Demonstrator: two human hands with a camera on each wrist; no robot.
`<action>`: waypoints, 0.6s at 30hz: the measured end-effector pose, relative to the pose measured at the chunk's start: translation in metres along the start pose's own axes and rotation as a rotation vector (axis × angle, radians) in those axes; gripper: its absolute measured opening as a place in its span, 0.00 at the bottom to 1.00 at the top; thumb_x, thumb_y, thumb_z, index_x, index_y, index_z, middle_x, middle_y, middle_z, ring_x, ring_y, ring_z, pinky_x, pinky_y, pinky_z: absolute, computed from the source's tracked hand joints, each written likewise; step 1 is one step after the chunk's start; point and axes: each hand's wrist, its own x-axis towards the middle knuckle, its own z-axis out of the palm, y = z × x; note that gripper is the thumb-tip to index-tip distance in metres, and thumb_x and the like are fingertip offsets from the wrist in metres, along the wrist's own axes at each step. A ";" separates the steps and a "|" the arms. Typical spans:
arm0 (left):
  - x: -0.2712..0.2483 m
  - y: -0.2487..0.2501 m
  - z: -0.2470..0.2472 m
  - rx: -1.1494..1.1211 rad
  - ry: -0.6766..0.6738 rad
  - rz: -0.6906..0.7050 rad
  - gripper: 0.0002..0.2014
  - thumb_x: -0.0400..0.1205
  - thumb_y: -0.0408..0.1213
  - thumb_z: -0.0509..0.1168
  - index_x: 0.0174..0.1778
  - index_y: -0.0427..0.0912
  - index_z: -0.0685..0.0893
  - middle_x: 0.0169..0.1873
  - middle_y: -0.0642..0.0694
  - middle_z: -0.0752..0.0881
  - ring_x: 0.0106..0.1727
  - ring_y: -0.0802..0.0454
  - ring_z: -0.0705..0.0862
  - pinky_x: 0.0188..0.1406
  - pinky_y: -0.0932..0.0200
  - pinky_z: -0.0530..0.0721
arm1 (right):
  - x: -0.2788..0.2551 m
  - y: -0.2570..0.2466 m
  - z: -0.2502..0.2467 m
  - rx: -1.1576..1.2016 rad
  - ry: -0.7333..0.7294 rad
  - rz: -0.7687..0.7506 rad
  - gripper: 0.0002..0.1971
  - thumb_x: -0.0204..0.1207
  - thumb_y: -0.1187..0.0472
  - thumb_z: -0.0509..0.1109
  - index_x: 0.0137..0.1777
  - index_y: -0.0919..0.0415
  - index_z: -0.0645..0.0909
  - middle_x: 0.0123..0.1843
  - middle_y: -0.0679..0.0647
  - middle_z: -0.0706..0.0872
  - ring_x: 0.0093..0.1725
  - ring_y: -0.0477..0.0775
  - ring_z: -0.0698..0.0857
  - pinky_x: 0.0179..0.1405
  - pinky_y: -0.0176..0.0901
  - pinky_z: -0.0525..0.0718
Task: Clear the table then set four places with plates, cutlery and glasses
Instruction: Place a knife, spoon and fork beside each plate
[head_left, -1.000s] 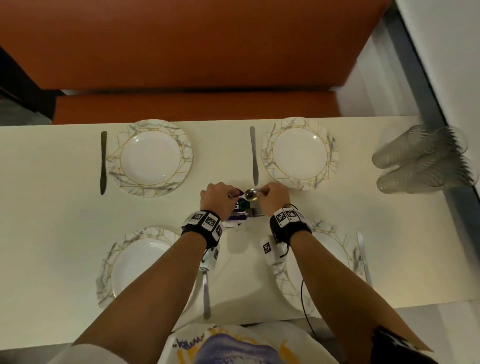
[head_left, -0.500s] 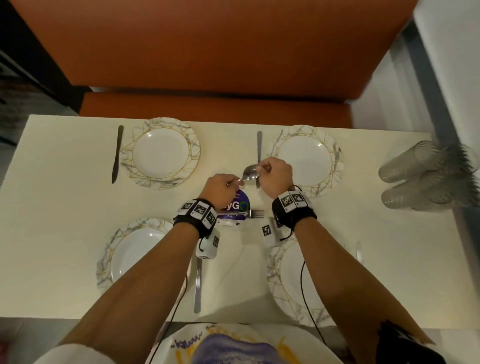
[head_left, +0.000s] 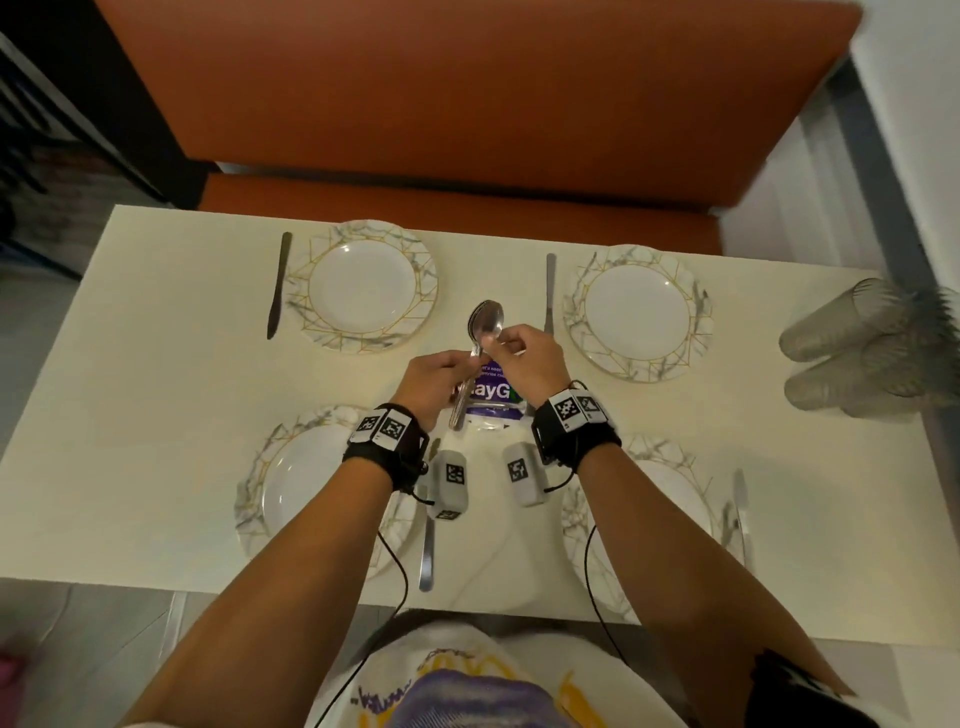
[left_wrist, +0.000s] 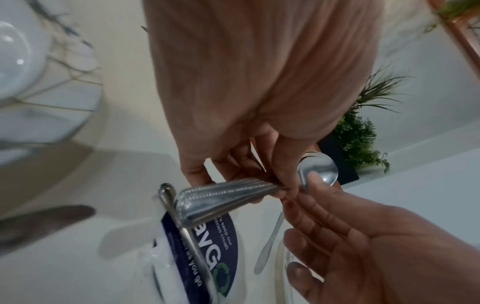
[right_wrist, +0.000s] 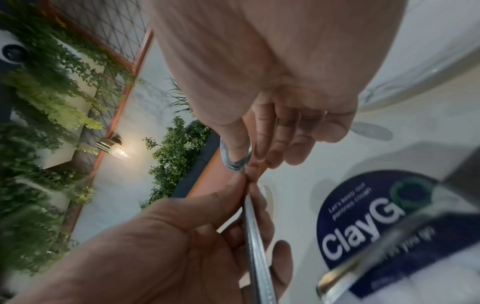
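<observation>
Left of frame in the head view: two plates, the upper-left plate (head_left: 370, 285) with a knife (head_left: 278, 285) just beside it, the lower-left plate (head_left: 301, 493) partly under my forearm. No fault noted there.

Centre: my left hand (head_left: 435, 385) has its grip curled round the handles of a bundle of spoons (head_left: 480, 340), bowls pointing to the top of the frame, held above the surface (head_left: 156, 415) over a purple sticker (head_left: 493, 395). My right hand (head_left: 524, 358) pinches the bowl of the topmost spoon between thumb and fingertips.

Risk, in my judgement: the handles are smooth and nested, so pulling one free may drag a second with it. Should the left grip loosen, spoons would drop and could strike the plates. A pinch on a polished bowl may also slip.

Right of frame: the upper-right plate (head_left: 638, 312), then stacked glasses (head_left: 872, 348) lying on their sides at the surface edge. They could roll off if knocked.
</observation>
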 end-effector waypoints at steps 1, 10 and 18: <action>-0.004 -0.004 -0.004 0.001 -0.002 0.005 0.08 0.87 0.37 0.71 0.57 0.38 0.92 0.51 0.40 0.94 0.50 0.48 0.90 0.54 0.52 0.88 | -0.006 0.000 0.006 -0.003 -0.011 0.002 0.16 0.78 0.48 0.75 0.57 0.60 0.87 0.49 0.50 0.90 0.48 0.48 0.87 0.48 0.37 0.81; -0.037 -0.039 -0.042 -0.029 -0.052 -0.028 0.12 0.82 0.39 0.76 0.59 0.38 0.93 0.53 0.44 0.95 0.51 0.53 0.92 0.47 0.57 0.88 | -0.053 0.005 0.044 0.047 -0.033 0.061 0.10 0.76 0.49 0.77 0.48 0.55 0.92 0.43 0.48 0.93 0.44 0.49 0.90 0.52 0.49 0.89; -0.057 -0.066 -0.074 -0.024 0.006 -0.012 0.09 0.84 0.37 0.75 0.56 0.38 0.93 0.45 0.39 0.92 0.41 0.49 0.91 0.40 0.59 0.89 | -0.091 0.021 0.060 0.097 0.035 0.189 0.09 0.80 0.54 0.75 0.48 0.59 0.92 0.41 0.53 0.92 0.34 0.46 0.87 0.32 0.31 0.79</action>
